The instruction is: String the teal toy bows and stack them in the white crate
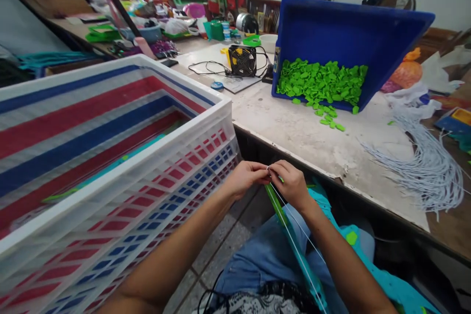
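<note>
The left hand [245, 176] and right hand [292, 184] pinch the white thin cord [290, 211] together, fingertips nearly closed, above a green-and-turquoise narrow strip [281, 213] over the lap, beside the white plastic crate [221, 113]; I can read no writing anywhere

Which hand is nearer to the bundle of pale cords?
Right. The right hand is left of the cords in view; the left hand is farther left, near the white crate.

Glossy blue plastic bin [342, 34]; white plastic crate [209, 125].
</note>
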Demonstrator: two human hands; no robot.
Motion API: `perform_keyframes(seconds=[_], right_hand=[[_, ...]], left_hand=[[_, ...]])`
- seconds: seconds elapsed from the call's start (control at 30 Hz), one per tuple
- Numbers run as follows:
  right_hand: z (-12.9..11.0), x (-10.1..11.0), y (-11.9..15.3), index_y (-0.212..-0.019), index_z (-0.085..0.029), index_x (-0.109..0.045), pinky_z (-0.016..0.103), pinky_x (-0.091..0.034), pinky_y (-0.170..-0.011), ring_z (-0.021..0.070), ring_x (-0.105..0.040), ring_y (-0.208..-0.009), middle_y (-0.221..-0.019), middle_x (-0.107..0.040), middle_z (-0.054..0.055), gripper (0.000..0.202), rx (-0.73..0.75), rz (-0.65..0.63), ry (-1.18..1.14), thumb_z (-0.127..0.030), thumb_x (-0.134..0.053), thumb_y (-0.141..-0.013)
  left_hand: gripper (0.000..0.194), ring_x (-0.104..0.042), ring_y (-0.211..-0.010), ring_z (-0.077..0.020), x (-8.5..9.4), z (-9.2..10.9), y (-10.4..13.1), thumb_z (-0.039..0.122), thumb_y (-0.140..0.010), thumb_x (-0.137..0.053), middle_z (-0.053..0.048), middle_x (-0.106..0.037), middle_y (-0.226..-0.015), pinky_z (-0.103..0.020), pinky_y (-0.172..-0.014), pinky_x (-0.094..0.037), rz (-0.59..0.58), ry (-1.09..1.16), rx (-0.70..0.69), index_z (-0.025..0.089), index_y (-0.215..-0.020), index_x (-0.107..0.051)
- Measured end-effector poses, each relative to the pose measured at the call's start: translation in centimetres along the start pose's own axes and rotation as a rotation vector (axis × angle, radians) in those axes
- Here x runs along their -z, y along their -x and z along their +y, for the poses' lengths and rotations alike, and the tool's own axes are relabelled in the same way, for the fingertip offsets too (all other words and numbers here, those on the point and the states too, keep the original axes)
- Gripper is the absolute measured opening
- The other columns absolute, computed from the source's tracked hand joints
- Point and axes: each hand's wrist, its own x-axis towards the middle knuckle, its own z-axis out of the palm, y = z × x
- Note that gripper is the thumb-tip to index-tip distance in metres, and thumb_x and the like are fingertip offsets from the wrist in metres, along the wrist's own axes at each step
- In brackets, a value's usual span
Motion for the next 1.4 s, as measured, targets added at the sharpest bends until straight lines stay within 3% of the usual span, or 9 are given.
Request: perform_keyframes(seconds=[0.23, 0.43, 0.6, 0.97, 1.07, 1.17, 1.23, 1.33, 1.4], right_hand=[[0.1, 0.0, 0.1, -0.082, -0.020, -0.058, 0.027, -0.046, -0.069, 0.0150, -0.058, -0.074, -0.077, -0.061, 0.004, 0.017, -0.027, 0.047, -0.166, -0.021, -0.045, -0.093], [0.4, -0.7, 0.9, -0.079, -0.020, -0.058, 0.025, -0.046, -0.069, 0.0138, -0.058, -0.073, -0.077, -0.061, 0.002, 0.014, -0.150, 0.096, -0.278, -0.019, -0.050, -0.090], [0.3, -1.1, 1.6, -0.078, -0.020, -0.060, 0.025, -0.047, -0.067, 0.0137, -0.059, -0.070, -0.074, -0.061, 0.002, 0.016, -0.234, 0.069, -0.334, -0.022, -0.050, -0.090], [-0.3, -2.7, 2.9, -0.084, -0.017, -0.059, 0.027, -0.047, -0.069, 0.0162, -0.060, -0.073, -0.079, -0.065, 0.007, 0.021, 0.025, 0.044, 0.000, -0.020, -0.042, -0.095], [-0.5, -3.5, 2.8, -0.079, -0.017, -0.059, 0.028, -0.045, -0.066, 0.0173, -0.058, -0.071, -0.075, -0.063, 0.007, 0.024, -0.011, 0.044, 0.142, -0.019, -0.040, -0.094], [-1.0, -4.0, 2.6, -0.074, -0.019, -0.059, 0.027, -0.044, -0.062, 0.0165, -0.057, -0.066, -0.071, -0.061, 0.004, 0.022, -0.167, 0.085, 0.136, -0.019, -0.043, -0.090], [-1.2, -3.2, 3.2, -0.079, -0.019, -0.060, 0.026, -0.045, -0.064, 0.0154, -0.059, -0.068, -0.075, -0.063, 0.003, 0.020, -0.240, 0.083, 0.027, -0.021, -0.045, -0.090], [-0.4, 0.1, 6.7, -0.092, -0.021, -0.063, 0.028, -0.049, -0.077, 0.0170, -0.062, -0.083, -0.088, -0.067, 0.004, 0.018, -0.304, 0.096, -0.032, -0.028, -0.046, -0.093], [0.7, 3.1, 11.1, -0.100, -0.021, -0.063, 0.036, -0.048, -0.086, 0.0218, -0.059, -0.093, -0.096, -0.066, 0.007, 0.021, -0.380, 0.117, 0.147, -0.034, -0.048, -0.093]], left_hand=[[0.021, -0.066, -0.070, -0.0137, 0.6, 0.9, 0.0, 0.022, -0.058, -0.077, -0.005, -0.072, -0.073, -0.024, -0.069, -0.053, -0.135, -0.124, 0.022, 0.012, -0.076, -0.073], [0.024, -0.052, -0.049, -0.0092, 0.5, -0.1, -0.3, 0.035, -0.072, -0.067, 0.002, -0.060, -0.055, -0.019, -0.047, -0.041, 0.008, -0.502, -0.127, 0.012, -0.075, -0.069], [0.025, -0.065, -0.076, -0.0174, 0.8, -0.5, -0.1, 0.033, -0.078, -0.056, -0.003, -0.074, -0.079, -0.025, -0.070, -0.049, -0.051, -0.663, -0.236, 0.014, -0.080, -0.073], [0.031, -0.068, -0.078, -0.0186, 2.3, -1.7, 0.9, 0.029, -0.084, -0.047, -0.004, -0.076, -0.088, -0.025, -0.073, -0.049, -0.017, -1.006, -0.299, 0.016, -0.091, -0.075], [0.028, -0.068, -0.077, -0.0194, 2.3, -2.0, 1.3, 0.027, -0.084, -0.048, -0.005, -0.075, -0.085, -0.026, -0.072, -0.049, 0.037, -1.077, -0.334, 0.017, -0.090, -0.074], [0.025, -0.068, -0.077, -0.0210, 1.9, -2.2, 1.9, 0.029, -0.083, -0.052, -0.006, -0.075, -0.082, -0.028, -0.071, -0.050, 0.105, -1.004, -0.362, 0.017, -0.086, -0.074], [0.026, -0.069, -0.079, -0.0216, 1.8, -2.7, 2.7, 0.033, -0.082, -0.055, -0.007, -0.074, -0.089, -0.028, -0.067, -0.052, 0.116, -0.793, -0.359, 0.017, -0.094, -0.071], [0.035, -0.069, -0.087, -0.0227, 2.0, -4.7, 4.9, 0.038, -0.082, -0.059, -0.009, -0.067, -0.113, -0.026, -0.056, -0.054, 0.215, -0.334, -0.343, 0.020, -0.111, -0.062], [0.028, -0.069, -0.090, -0.0221, 2.4, -6.9, 6.7, 0.036, -0.080, -0.065, -0.009, -0.062, -0.120, -0.023, -0.053, -0.054, 0.385, -0.156, -0.360, 0.020, -0.103, -0.063]])
